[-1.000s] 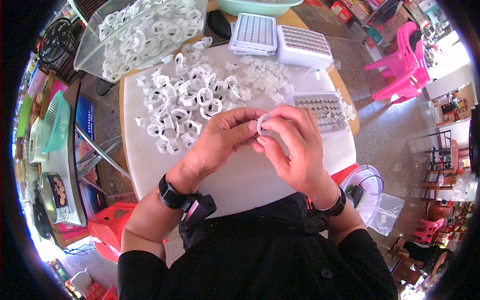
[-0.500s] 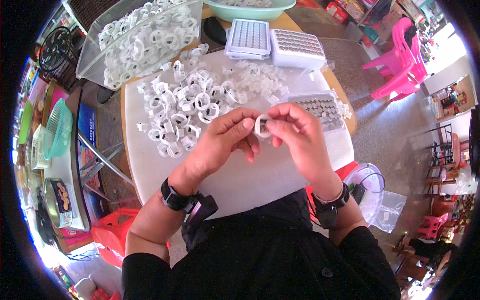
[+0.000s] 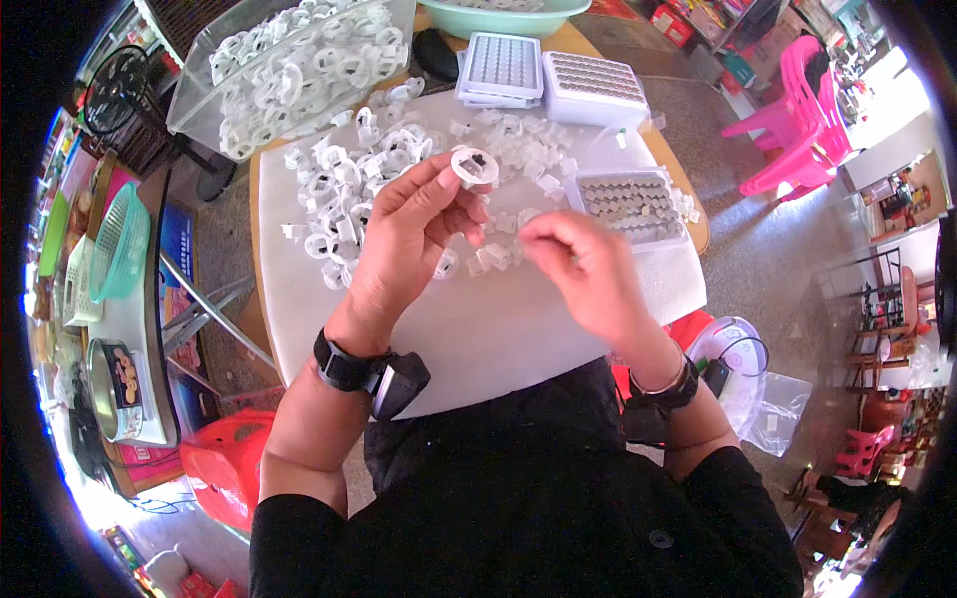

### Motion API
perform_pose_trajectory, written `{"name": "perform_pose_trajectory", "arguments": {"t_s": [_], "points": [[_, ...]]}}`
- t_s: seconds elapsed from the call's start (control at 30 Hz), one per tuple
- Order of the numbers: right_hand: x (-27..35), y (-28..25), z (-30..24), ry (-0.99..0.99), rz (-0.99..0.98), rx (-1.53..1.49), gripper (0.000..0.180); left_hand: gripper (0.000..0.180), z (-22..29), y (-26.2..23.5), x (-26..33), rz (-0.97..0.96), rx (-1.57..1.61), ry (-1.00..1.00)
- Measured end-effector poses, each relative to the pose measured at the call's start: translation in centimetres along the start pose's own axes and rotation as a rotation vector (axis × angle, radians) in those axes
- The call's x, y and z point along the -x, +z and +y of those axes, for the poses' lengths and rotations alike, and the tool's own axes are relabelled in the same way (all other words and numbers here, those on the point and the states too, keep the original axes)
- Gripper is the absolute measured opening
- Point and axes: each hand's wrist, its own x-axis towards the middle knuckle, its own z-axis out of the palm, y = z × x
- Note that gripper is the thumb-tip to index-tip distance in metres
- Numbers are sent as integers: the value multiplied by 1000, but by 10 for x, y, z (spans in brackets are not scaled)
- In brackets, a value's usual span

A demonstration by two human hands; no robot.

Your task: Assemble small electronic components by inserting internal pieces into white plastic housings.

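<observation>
My left hand (image 3: 407, 227) pinches a white round plastic ring part (image 3: 486, 171) with a small black piece inside, raised above the table. My right hand (image 3: 590, 271) is apart from it, nearer the table's right side. Its thumb and fingers are drawn together and slightly blurred; whatever may be between them is hidden. Small translucent plastic clips (image 3: 494, 256) lie between and beneath the hands. Behind the left hand spreads a heap of similar white ring parts (image 3: 329, 184). Beyond, more loose translucent clips (image 3: 523, 145) are scattered. A shallow tray (image 3: 662, 240) of small grey pieces sits beside the right hand.
A clear bin (image 3: 199, 118) full of white ring parts stands at the back left, with a pale green basin (image 3: 508, 22) behind. Stacked white trays (image 3: 595, 108) are at the back. A red stool (image 3: 227, 466) is at left; pink chairs (image 3: 802, 130) stand right.
My hands have separated. The left hand has moved up and away with the ring part, while the right has let go of it and drawn slightly back. Loose clips now show between them.
</observation>
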Motion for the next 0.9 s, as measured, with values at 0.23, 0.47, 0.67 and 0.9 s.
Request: {"name": "perform_pose_trajectory", "arguments": {"t_s": [0.23,0.47,0.67,0.9], "points": [[2,23,9,-269,-33,574,9,28,-2,5,2,-18,-21,-28],[4,15,10,-112,47,341,7,29,0,5,3,-12,-90,-43],[12,8,11,-178,11,338,8,29,0,6,5,-35,-138,-37],[32,-3,15,-219,-148,288,11,29,0,7,3,-8,-158,-49]]}}
